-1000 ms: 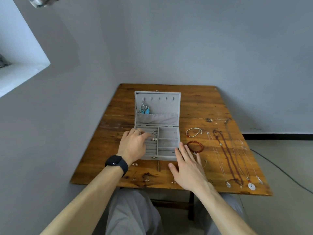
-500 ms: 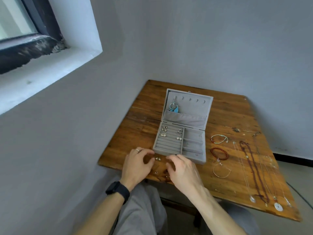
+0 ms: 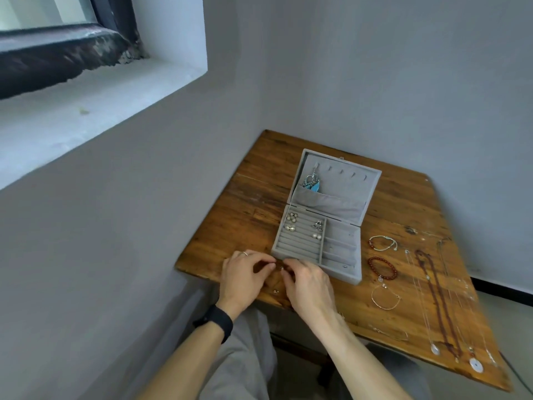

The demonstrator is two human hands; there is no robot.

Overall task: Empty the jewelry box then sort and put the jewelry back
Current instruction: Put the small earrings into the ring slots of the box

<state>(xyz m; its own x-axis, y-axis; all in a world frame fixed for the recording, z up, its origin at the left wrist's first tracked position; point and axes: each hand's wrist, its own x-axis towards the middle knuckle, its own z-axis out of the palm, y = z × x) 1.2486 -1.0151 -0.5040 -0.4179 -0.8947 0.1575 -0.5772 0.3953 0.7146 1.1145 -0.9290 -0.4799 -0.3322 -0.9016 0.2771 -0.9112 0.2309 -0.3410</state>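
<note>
With left hand (image 3: 244, 277) and right hand (image 3: 311, 284) together pinching a tiny earring (image 3: 282, 267) just before the open box (image 3: 341, 273) near the table (image 3: 259, 197) edge, a slip could drop it off.

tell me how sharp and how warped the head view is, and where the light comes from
Head view: soft daylight from the window upper left, no glare; wide-angle bend skews the table outline; fine necklaces at the right edge look faint.
</note>
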